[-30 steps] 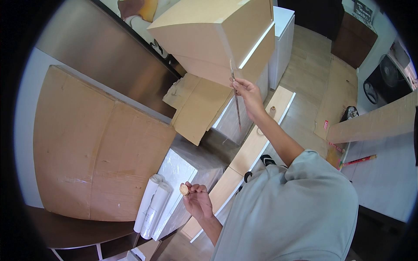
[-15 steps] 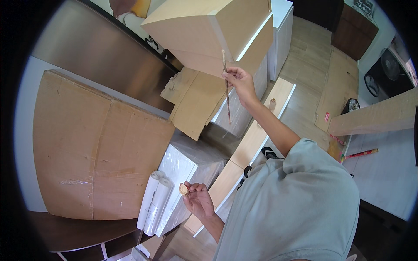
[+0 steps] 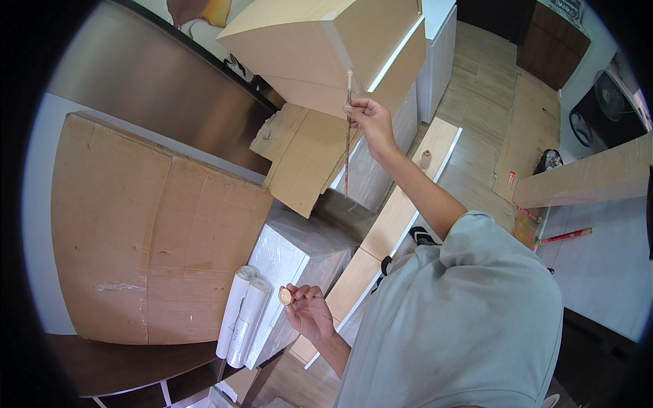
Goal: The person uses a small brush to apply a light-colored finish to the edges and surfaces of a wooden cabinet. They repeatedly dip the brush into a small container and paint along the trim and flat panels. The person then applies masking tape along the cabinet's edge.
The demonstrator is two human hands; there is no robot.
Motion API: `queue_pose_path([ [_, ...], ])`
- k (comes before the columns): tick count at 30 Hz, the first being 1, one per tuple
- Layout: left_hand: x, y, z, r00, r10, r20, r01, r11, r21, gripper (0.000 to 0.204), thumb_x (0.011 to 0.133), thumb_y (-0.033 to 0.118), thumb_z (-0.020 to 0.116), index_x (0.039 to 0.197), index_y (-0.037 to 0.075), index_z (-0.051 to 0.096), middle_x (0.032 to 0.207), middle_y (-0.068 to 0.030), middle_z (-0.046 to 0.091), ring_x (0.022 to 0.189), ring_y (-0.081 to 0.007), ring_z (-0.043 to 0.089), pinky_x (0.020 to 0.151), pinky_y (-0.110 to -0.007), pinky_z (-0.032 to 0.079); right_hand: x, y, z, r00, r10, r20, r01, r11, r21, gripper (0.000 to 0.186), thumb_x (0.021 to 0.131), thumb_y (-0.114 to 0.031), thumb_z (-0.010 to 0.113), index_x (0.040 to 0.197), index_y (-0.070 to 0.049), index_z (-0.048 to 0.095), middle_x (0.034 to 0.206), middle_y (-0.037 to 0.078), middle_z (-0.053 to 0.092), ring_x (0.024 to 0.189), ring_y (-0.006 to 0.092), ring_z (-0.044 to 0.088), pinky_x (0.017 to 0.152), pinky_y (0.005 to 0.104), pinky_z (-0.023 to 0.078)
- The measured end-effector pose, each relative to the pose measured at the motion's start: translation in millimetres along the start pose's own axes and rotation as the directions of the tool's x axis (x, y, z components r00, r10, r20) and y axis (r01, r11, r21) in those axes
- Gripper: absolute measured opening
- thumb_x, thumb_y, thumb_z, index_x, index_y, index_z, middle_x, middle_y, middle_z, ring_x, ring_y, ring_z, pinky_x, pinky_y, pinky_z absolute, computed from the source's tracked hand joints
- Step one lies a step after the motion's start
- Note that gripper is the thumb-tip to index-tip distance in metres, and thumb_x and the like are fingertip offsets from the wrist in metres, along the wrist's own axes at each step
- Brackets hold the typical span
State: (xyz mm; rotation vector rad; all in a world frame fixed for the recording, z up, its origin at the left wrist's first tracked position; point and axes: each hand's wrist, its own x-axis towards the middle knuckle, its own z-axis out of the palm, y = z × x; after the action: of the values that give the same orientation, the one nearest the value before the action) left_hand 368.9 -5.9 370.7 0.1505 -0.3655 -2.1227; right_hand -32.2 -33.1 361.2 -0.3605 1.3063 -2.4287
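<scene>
My right hand [image 3: 373, 122], raised at the upper middle, pinches a thin paintbrush [image 3: 347, 153] between thumb and fingertips. The brush stands nearly upright, its pale tip overlapping the front corner of a light wood-coloured cabinet [image 3: 286, 51]; I cannot tell whether they touch. Lower down, my left hand [image 3: 311, 311] is closed on a small round pot [image 3: 286, 296] with a tan face, gripped by thumb and fingers. Behind that hand is a white plastic-wrapped box [image 3: 272, 265].
A big cardboard sheet [image 3: 156, 231] leans at left, beside two white rolls [image 3: 246, 319]. A long light wood board [image 3: 388, 221] runs diagonally by my feet, bearing a small bottle [image 3: 426, 159]. Torn cardboard [image 3: 306, 160] lies below the cabinet. A red stick [image 3: 566, 236] rests on a pale panel at right.
My right hand has shifted slightly left and up, and the paintbrush has become more upright. My left hand and the pot have hardly moved.
</scene>
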Motion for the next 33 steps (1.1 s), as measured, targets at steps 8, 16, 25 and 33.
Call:
queue_pose_path([
  [8,2.5,0.4,1.9,1.0,-0.008,0.017,0.008,1.0,0.008,0.035,0.096,0.014,0.062,0.128,0.001,0.059,0.125,-0.0138,0.067,0.102,-0.0201,0.062,0.088,-0.036,0.044,3.3,0.9,3.2,1.0,-0.001,0.003,0.0,0.997,0.079,0.02,0.09,-0.008,0.073,0.104,-0.001,0.061,0.09,0.004,0.067,0.077,0.0102,0.063,0.068,0.0251,0.051],
  [16,2.4,1.4,1.3,0.999,0.0,-0.042,0.001,1.0,0.027,0.043,0.089,0.012,0.07,0.129,0.006,0.06,0.123,-0.0102,0.067,0.099,-0.0179,0.059,0.087,-0.033,0.044,6.4,-0.2,7.3,0.999,0.047,-0.025,-0.043,0.989,0.141,0.021,0.088,-0.008,0.075,0.103,-0.001,0.061,0.089,0.005,0.066,0.076,0.0114,0.063,0.067,0.026,0.052],
  [25,-0.4,2.6,2.3,0.998,0.024,-0.065,-0.02,0.998,0.055,0.042,0.088,0.012,0.071,0.129,0.006,0.06,0.121,-0.0094,0.067,0.098,-0.0176,0.059,0.086,-0.033,0.044,3.5,6.1,3.8,0.997,0.064,-0.037,-0.056,0.983,0.173,0.022,0.089,-0.009,0.075,0.102,-0.001,0.06,0.089,0.005,0.066,0.077,0.0117,0.063,0.067,0.0262,0.051],
  [33,-1.9,1.1,3.4,0.997,0.033,-0.074,-0.029,0.998,0.055,0.042,0.09,0.012,0.07,0.13,0.005,0.058,0.119,-0.0095,0.067,0.097,-0.0177,0.06,0.086,-0.033,0.044,1.6,15.7,-1.6,0.995,0.086,-0.051,-0.074,0.975,0.208,0.02,0.09,-0.009,0.074,0.102,-0.002,0.06,0.089,0.004,0.066,0.077,0.0111,0.063,0.065,0.0254,0.051],
])
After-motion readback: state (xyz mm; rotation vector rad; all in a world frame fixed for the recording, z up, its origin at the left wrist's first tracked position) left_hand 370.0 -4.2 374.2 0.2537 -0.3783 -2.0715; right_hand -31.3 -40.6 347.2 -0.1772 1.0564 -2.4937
